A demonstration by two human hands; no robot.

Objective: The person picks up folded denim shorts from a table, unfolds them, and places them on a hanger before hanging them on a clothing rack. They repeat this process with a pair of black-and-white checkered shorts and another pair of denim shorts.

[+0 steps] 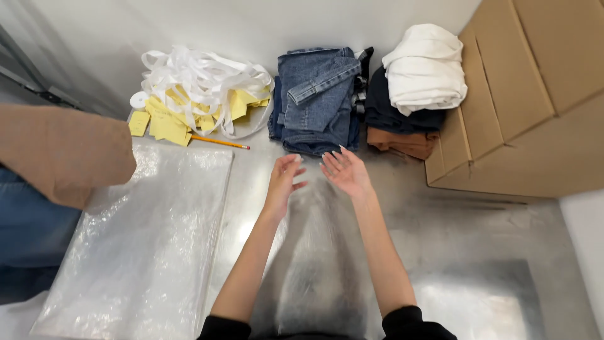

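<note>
My left hand [284, 179] and my right hand [345, 171] hover side by side over a shiny metal table [453, 252], palms turned toward each other, fingers apart, holding nothing. Just beyond the fingertips lies a stack of folded blue jeans [318, 101]. To its right sits a pile of folded dark and brown garments [399, 129] with a folded white garment [426, 68] on top.
A stack of clear plastic bags [145, 245] lies at the left. Behind it are yellow paper tags [167, 123], a tangle of white ribbon [201, 79] and an orange pencil [220, 142]. Cardboard boxes [528, 101] stand at the right. Another person's brown sleeve [60, 154] reaches in from the left.
</note>
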